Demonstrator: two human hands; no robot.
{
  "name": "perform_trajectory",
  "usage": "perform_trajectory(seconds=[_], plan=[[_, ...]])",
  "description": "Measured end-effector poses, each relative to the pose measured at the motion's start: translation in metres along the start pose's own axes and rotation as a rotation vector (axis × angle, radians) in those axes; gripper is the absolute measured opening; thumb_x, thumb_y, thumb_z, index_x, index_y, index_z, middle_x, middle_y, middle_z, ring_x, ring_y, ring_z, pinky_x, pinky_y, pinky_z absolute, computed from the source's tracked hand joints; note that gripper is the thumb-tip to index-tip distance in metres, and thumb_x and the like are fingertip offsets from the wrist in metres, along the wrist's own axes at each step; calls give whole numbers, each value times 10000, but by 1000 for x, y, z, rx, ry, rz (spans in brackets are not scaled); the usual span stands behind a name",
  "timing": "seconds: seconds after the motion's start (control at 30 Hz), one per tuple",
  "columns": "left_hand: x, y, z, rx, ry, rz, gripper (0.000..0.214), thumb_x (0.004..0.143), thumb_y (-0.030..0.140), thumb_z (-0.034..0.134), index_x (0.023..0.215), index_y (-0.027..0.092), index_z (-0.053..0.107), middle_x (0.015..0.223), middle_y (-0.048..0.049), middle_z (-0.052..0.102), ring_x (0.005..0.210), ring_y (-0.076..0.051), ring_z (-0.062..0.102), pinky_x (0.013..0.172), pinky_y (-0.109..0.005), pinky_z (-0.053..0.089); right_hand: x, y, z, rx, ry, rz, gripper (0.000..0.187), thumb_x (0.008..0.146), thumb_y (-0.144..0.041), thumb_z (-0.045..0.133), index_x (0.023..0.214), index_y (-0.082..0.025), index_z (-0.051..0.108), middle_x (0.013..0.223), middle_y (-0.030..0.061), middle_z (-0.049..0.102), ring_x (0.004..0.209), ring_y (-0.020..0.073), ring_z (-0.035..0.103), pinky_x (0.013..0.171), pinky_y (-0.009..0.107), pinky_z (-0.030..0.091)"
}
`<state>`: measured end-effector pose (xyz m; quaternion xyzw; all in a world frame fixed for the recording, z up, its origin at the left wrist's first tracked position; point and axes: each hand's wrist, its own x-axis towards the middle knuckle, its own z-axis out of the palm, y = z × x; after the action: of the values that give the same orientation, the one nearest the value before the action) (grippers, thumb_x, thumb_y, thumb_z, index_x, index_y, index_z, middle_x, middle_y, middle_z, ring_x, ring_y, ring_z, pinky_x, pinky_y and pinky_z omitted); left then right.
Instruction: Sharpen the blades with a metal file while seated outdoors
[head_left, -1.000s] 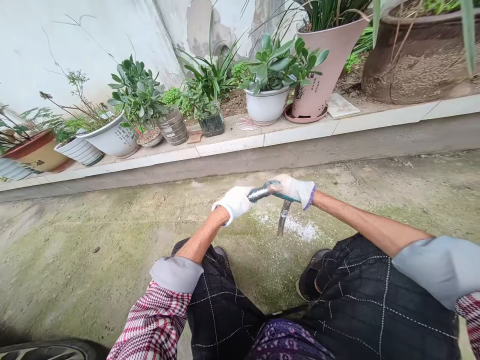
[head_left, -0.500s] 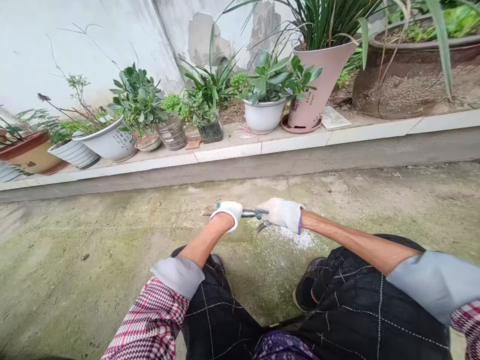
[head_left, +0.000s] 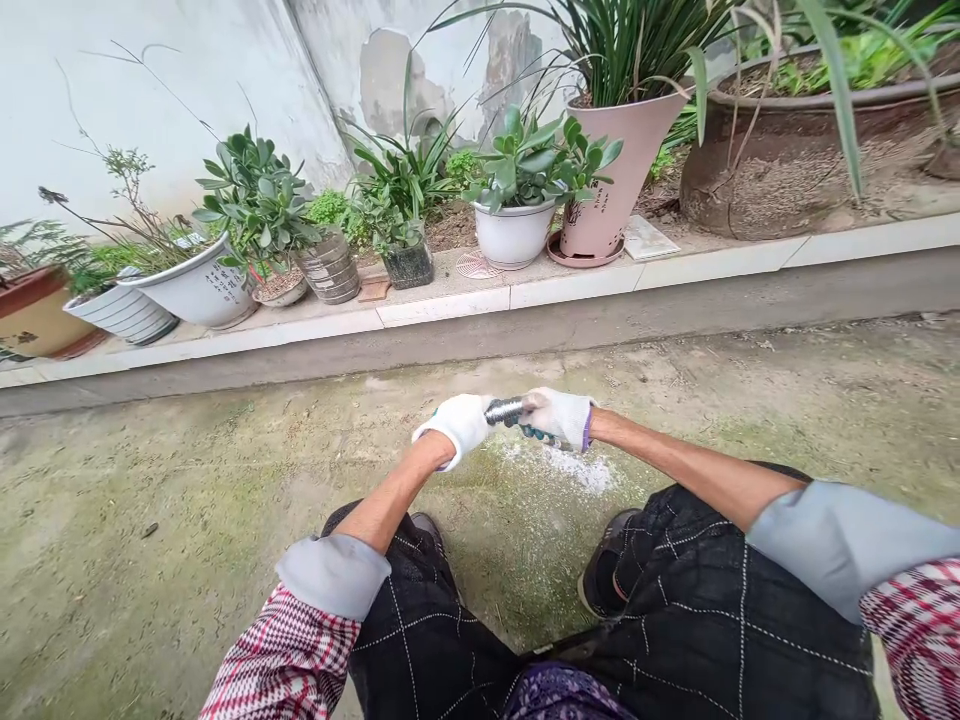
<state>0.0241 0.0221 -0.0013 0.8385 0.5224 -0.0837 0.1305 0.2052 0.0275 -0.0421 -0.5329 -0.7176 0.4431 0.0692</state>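
The ground (head_left: 225, 520) is stretching below the ledge (head_left: 450, 312). The left hand (head_left: 457, 423) and the right hand (head_left: 556, 414) are gripping the bar (head_left: 505, 410), which is spanning the gap between them. White flakes (head_left: 592, 473) are lying below the right hand.

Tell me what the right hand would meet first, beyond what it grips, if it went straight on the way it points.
Most likely the gloved left hand, at the other end of the silvery ribbed piece between them; the right hand points roughly that way, though exact depth is unclear.
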Motion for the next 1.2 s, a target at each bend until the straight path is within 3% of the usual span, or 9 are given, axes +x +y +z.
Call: perform_trajectory(seconds=[0.1,0.2,0.37,0.53,0.73,0.9,0.97,1.2], plan=[[6,-4,0,-115,60,-30,267,870,268,498,1045,210,690,888,-67,727,784,-188,671,729,-258,500,-6,-11,4,-117,20,-92,240,874,-239,468,936,-127,672,707,48,636,539,109,507,513,217,375],[14,-10,2,-60,46,-108,276,877,263,496,1068,199,685,914,-89,728,817,-200,684,743,-262,505,-12,-19,4,-302,6,-195,225,884,-217,460,871,-146,674,739,37,650,594,110,513,557,218,353],[20,-20,16,228,-165,-178,300,866,187,496,1080,138,700,988,-175,719,907,-264,700,793,-327,535,-24,-26,4,-499,-55,-218,190,870,-245,506,828,-173,677,728,27,642,565,112,467,536,240,281],[15,-4,33,240,-290,-31,239,797,142,576,975,135,736,876,-164,728,850,-283,708,793,-366,549,-14,-15,-6,-516,-33,-212,199,834,-263,516,858,-190,700,730,26,653,585,126,490,541,242,286],[4,5,17,145,-149,97,241,837,205,555,1009,169,720,915,-128,721,865,-249,696,822,-342,526,8,12,-18,-322,-16,-250,261,816,-240,478,913,-165,708,799,27,682,648,122,541,593,212,374],[1,-6,2,82,-76,77,254,860,279,514,1019,219,702,904,-88,722,789,-223,685,746,-306,522,4,9,-5,-75,-84,-2,260,842,-233,454,935,-131,674,664,23,636,493,100,504,485,201,385],[2,-9,-1,50,-36,53,254,864,309,509,1018,228,695,899,-77,723,788,-225,684,737,-304,519,0,2,3,-103,-72,21,261,857,-228,453,958,-139,676,653,22,625,473,94,490,463,196,371],[8,-16,-4,92,-24,-112,297,895,254,467,1113,211,664,957,-114,723,897,-241,695,807,-320,522,-12,-21,15,-357,-101,-158,232,864,-218,485,928,-173,703,763,27,672,629,117,576,555,200,380]])
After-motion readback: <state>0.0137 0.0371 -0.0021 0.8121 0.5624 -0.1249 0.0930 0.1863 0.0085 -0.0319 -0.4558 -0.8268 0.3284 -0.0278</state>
